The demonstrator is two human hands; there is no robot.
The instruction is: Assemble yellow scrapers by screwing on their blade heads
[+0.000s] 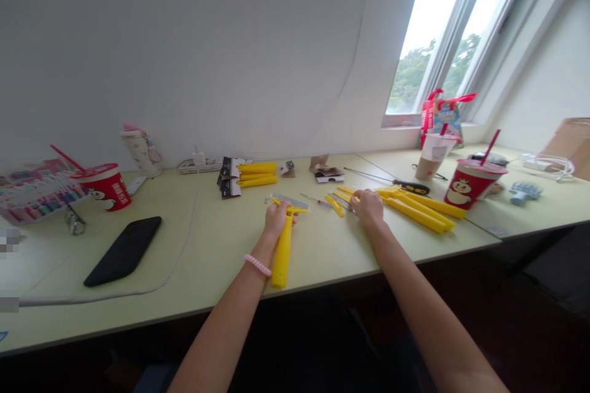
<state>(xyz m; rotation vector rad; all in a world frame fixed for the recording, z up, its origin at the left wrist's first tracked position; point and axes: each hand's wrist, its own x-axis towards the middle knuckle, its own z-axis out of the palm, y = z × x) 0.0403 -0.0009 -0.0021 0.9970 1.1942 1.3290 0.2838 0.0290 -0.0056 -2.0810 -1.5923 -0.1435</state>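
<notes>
My left hand [276, 219] is closed around the head of a yellow scraper [283, 252]. Its long handle points toward the front edge of the table, and a flat, clear or metallic blade shows at its head. Over to the right, my right hand [367, 206] is down among small yellow parts and blades, fingers drawn together; what they grip is hidden. A loose yellow clip-like piece [335, 205] lies just left of it. Several yellow scraper handles [421, 212] are piled right of that hand. A thin screwdriver [317, 201] rests between my hands.
Behind are yellow handles [258, 174] with black packaging [229, 178], a torn carton [326, 170] and a black-and-yellow screwdriver [412, 187]. Red cups stand left [106, 187] and right [472, 184], beside a clear cup [433, 156]. A black phone [123, 252] lies near the left front.
</notes>
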